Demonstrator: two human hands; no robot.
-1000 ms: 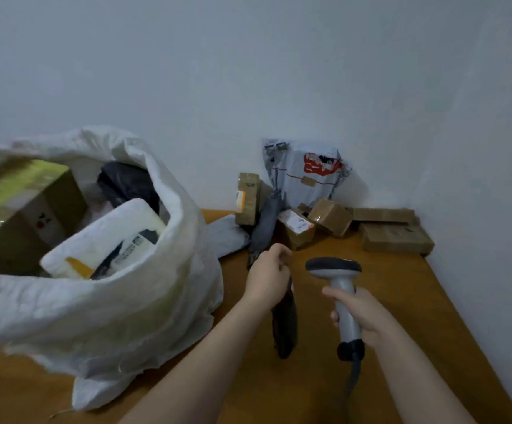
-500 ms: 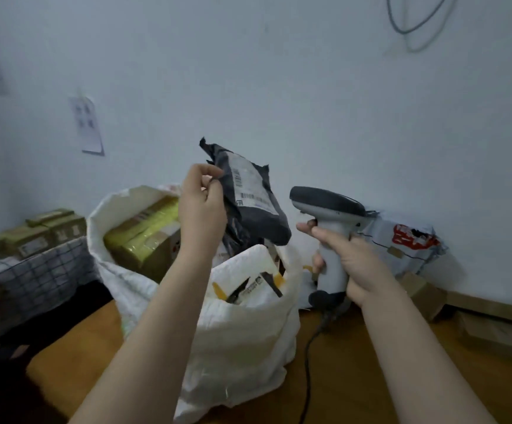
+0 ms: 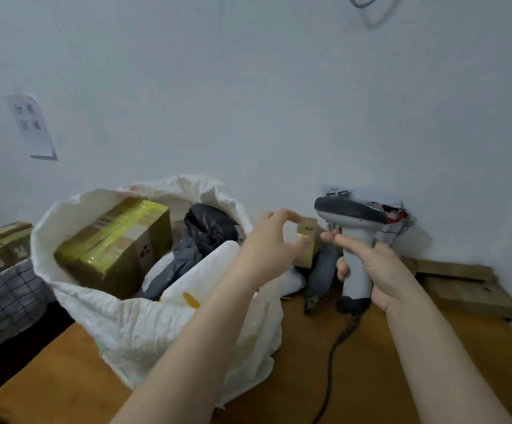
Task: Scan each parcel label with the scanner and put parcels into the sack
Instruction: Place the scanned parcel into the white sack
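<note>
Left hand (image 3: 274,241) empty, fingers loose, over sack (image 3: 132,328) rim | right hand (image 3: 372,266) grips scanner (image 3: 354,218) beside it

Single head-worn wide-angle view recorded. Lens aimed forward, slightly downward, toward pale painted wall (image 3: 248,102). Close view obtained of orange-brown wooden tabletop (image 3: 371,377), from above. Mouth of white woven sack (image 3: 144,325) looked into at near range.

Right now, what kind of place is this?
Probably a small parcel sorting or dispatch room. A white woven sack is stuffed with parcels, the right hand grips a corded barcode scanner, and more cardboard boxes lie on the wooden table.
</note>
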